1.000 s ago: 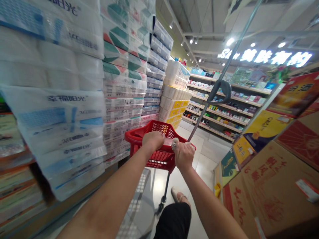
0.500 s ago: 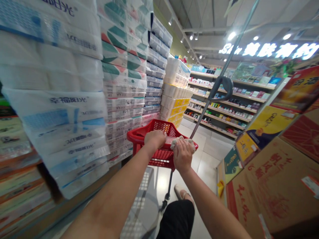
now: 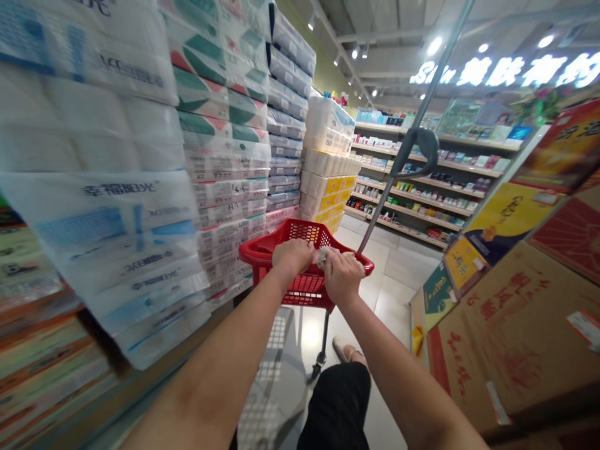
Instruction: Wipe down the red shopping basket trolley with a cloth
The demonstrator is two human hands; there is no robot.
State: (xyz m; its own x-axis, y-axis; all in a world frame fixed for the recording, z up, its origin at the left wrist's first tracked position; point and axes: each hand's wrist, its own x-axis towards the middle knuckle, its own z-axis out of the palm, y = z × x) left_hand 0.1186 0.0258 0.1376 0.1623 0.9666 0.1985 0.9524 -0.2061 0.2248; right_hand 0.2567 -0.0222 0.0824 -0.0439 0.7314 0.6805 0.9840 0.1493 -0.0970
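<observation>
Clutching cloth (image 3: 323, 257): right hand (image 3: 344, 275) | under fingers, at red basket (image 3: 255, 253) | left hand (image 3: 294, 256): grasping rim

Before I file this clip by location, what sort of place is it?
Most likely a supermarket or similar shop: a red basket cart, stacked packs of paper rolls, and shelves of small packaged goods.

A single wide view, worn at the person's head height, looks forward and down between two bare forearms (image 3: 229, 350) stretching from the bottom edge. The red perforated plastic shopping basket (image 3: 307, 285) is near, mid-frame; pale-edged store shelves (image 3: 487, 145) face the camera farther off. The pale grey ceiling (image 3: 389, 34) fills the top, a black-trousered leg (image 3: 335, 406) the bottom.
</observation>
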